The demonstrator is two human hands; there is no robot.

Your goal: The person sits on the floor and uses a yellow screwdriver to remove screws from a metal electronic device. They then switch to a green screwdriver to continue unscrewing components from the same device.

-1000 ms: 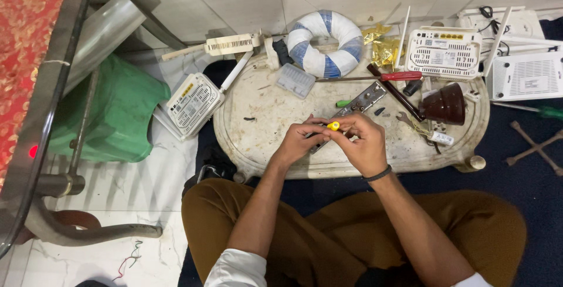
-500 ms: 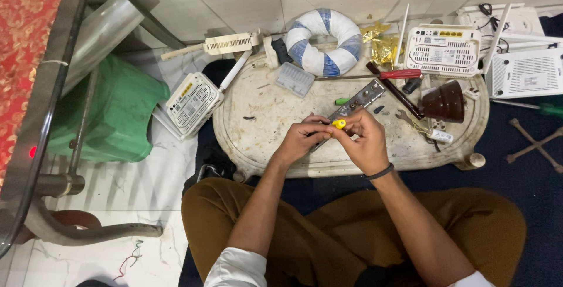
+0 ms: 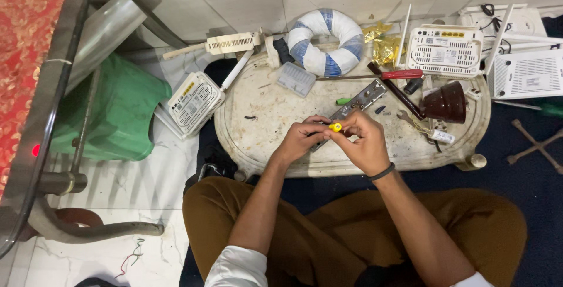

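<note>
We see a low oval table (image 3: 264, 111), cream and scuffed, filling the middle of the view, with the person's brown-trousered legs (image 3: 328, 234) folded at six o'clock of it. At nine o'clock of the table sits a green plastic stool (image 3: 123, 111), and between the two lies a white router (image 3: 193, 102) on the floor. A second white router (image 3: 444, 49) rests at one o'clock on the table, and a third (image 3: 528, 75) lies off its edge at three o'clock. At twelve o'clock sits a blue-and-white ring (image 3: 325, 43), with a small clear box (image 3: 296, 79) just beside it at its seven o'clock. A dark brown cup (image 3: 446, 102) lies tipped at two o'clock, and a red-handled screwdriver (image 3: 399, 75) lies near it.

A long grey metal strip (image 3: 360, 100) runs slantwise across the table's centre. Over its lower end both hands meet. We find the left hand (image 3: 302, 137) with fingers curled narrow, pinching at the strip's end, though its exact grip is hidden. The right hand (image 3: 366, 143), a dark band on its wrist, has its fingertips closed on a small yellow-tipped tool (image 3: 335, 127), which sits between the two hands at the table's centre, just above its near edge.
</note>
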